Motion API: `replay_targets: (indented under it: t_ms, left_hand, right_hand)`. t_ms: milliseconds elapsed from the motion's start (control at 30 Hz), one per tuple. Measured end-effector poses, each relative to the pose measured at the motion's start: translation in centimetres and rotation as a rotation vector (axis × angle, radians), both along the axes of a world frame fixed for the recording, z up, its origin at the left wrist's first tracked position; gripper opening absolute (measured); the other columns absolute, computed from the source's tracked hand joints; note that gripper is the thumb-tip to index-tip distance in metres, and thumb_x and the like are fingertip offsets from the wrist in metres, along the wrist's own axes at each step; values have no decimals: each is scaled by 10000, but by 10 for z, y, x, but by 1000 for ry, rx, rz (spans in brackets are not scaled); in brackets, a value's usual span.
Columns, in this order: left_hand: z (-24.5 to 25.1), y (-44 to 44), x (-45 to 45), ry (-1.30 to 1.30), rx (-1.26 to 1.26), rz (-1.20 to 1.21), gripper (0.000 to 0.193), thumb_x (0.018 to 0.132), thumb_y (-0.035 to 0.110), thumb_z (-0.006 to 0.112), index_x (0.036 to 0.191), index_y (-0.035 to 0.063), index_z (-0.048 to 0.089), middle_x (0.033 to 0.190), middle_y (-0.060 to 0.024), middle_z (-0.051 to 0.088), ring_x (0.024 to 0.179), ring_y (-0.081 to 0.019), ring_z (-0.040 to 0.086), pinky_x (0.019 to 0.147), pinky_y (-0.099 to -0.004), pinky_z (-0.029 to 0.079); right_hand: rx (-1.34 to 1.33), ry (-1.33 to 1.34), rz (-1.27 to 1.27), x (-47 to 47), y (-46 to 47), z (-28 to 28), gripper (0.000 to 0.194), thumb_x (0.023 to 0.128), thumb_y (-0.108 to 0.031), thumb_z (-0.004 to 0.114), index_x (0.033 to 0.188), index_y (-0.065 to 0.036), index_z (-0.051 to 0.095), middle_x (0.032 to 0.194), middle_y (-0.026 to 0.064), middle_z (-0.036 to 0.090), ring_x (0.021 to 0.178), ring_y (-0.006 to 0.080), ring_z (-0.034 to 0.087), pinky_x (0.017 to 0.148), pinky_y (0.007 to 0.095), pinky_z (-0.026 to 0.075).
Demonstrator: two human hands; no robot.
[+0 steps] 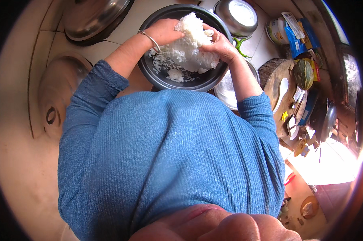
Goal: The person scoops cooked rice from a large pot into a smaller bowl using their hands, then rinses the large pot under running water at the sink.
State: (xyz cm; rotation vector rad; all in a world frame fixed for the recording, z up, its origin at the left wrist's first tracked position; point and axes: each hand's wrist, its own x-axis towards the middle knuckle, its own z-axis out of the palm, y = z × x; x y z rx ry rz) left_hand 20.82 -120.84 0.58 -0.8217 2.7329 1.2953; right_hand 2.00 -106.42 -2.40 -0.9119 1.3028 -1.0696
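Observation:
A wide dark basin [181, 87] stands before me and holds a mass of white cooked rice [193, 57]. My left hand [166, 31], with a metal bangle at its wrist, presses into the left side of a raised clump of rice; some of its fingertips are hidden in the rice. On the clump's right side is my right hand [217, 43], its fingers and thumb curled around the rice. Looser grains and a small lump lie low in the basin, below the hands.
An upturned metal bowl [235, 18], green chillies [240, 46] and a metal dish [229, 90] are right of the basin. Farther right, a round wooden block [270, 90] bears a white spoon [281, 93] and a green squash [303, 73]. Large metal lids [91, 18] lie left.

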Motion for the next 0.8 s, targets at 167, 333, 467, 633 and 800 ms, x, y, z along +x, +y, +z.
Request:
replay_targets:
  t_ms: [167,333,467,633,800]
  left_hand:
    - [62,6,-27,15,-229,0,344,809,214,624,1087,13,597,900,-170,663,779,-250,650,690,-337,505]
    - [129,24,-46,98,-331,-35,287,790,269,543,914,32,645,829,-217,641,780,-342,641,690,-439,499]
    - [160,40,-69,133,-576,-230,260,782,222,488,880,36,641,820,-218,634,780,-364,626,702,-443,499]
    - [166,69,-99,221,-406,-300,257,750,170,464,888,64,652,871,-212,636,845,-367,618,757,-443,493]
    - [131,112,-144,84,-379,-344,335,782,211,598,1041,1,625,821,-190,659,753,-266,662,663,-360,524]
  right_hand:
    - [-216,-122,-80,-8,2,29,813,620,-13,740,1355,-77,399,1175,43,566,1067,162,539,908,305,444]
    - [-278,-171,-133,-21,14,56,693,659,-91,747,1283,-55,447,1098,49,574,980,155,566,820,300,482]
    - [-315,-267,-181,-36,38,71,707,682,-183,767,1291,-50,433,1110,70,560,961,164,570,791,322,492]
    - [-362,-76,-363,-54,88,84,748,626,-55,746,1301,-27,423,1159,79,555,1065,185,540,913,309,441]
    - [-255,-144,-512,-61,154,82,783,631,-55,748,1331,-17,400,1164,68,562,1061,170,541,887,302,462]
